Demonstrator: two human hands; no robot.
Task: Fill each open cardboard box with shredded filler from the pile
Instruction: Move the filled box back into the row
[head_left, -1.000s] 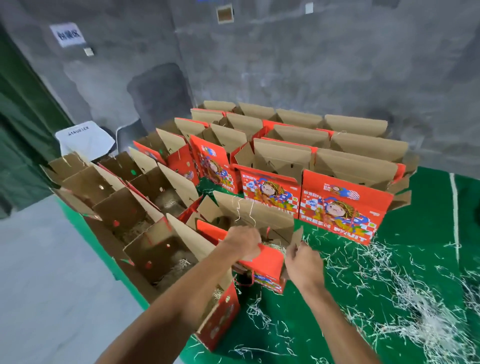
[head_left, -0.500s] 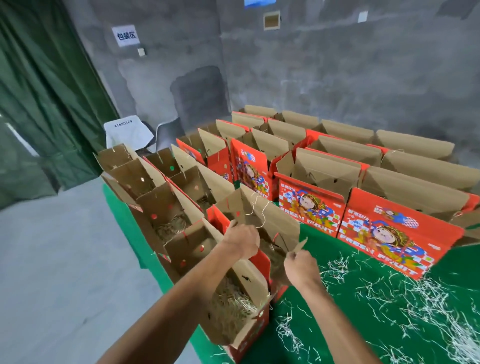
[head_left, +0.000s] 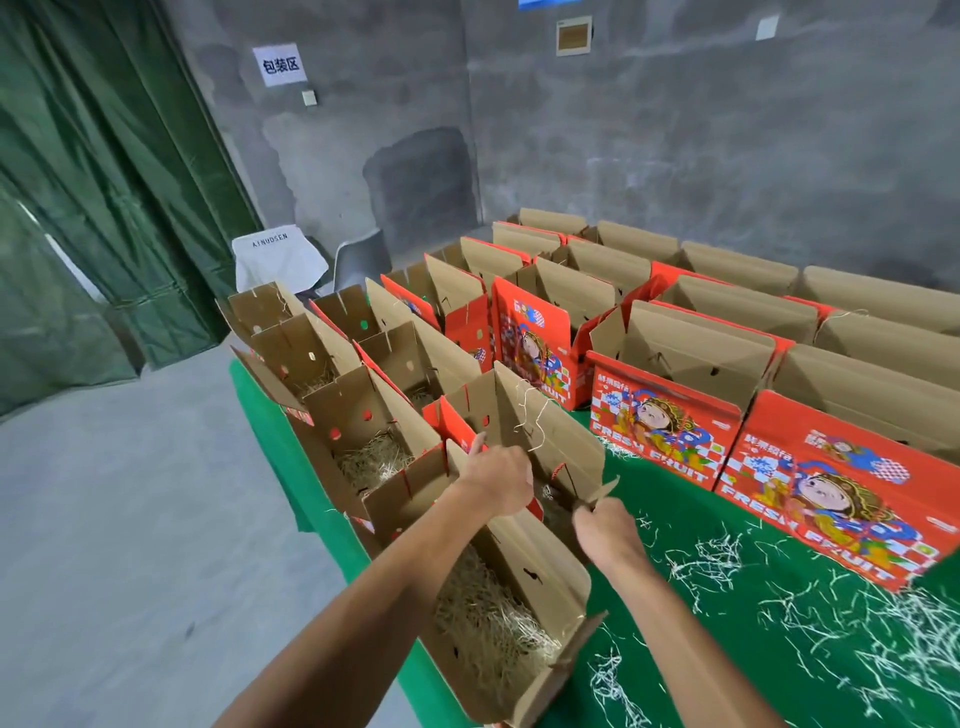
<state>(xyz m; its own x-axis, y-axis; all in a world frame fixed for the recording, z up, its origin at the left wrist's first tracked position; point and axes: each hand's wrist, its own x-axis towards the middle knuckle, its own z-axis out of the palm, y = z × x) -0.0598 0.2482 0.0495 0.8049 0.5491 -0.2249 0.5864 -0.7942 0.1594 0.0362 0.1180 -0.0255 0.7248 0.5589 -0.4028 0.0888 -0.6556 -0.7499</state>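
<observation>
Fingers of both hands, left (head_left: 496, 478) and right (head_left: 605, 527), seemingly curled on box flaps (head_left: 550, 441), fingertips hidden behind knuckles.

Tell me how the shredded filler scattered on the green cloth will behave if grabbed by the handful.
The filler is thin loose strands, so it probably weighs little and squashes easily. Being tangled, a handful would likely lift as a clump but shed bits; strands already cling to a box flap. It looks unlikely to roll or slide.
</observation>
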